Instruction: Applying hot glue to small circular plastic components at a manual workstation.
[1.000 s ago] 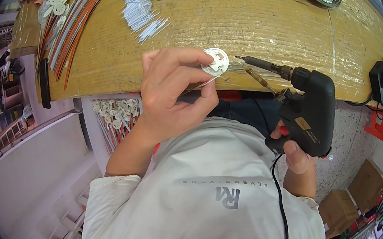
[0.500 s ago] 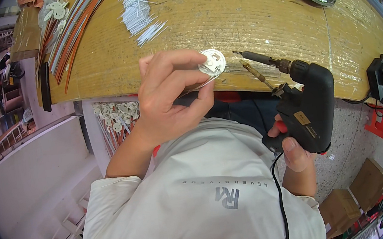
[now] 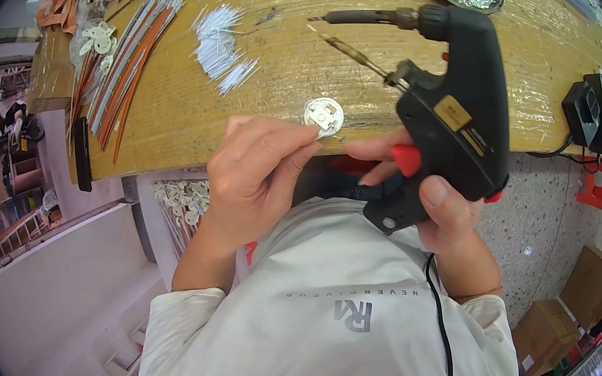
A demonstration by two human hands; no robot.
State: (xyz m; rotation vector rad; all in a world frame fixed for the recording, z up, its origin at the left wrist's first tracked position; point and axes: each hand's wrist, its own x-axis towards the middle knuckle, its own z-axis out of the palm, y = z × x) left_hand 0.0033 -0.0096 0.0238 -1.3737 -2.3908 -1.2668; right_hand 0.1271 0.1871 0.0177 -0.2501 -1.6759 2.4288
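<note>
Workbench [image 3: 155,101]: yellow wood. White round disc [image 3: 327,114], one, at near edge; rim pinched between left hand [image 3: 248,172] thumb and fingertips. Black soldering gun [image 3: 481,76], one, right hand [image 3: 451,218] wrapping handle; tip [image 3: 315,18] apart from disc. Joints made or outstanding: too small to tell.

yellow wooden table [image 3: 172,121], speckled grey floor [image 3: 536,208], pale low wall [image 3: 65,284], brown cardboard boxes [image 3: 545,342]

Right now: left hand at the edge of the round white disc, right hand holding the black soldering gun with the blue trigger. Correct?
Not quite: the trigger is red, not blue, as the head view shows. The rest stands: left hand at the edge of the round white disc, right hand holding the black soldering gun.
</note>
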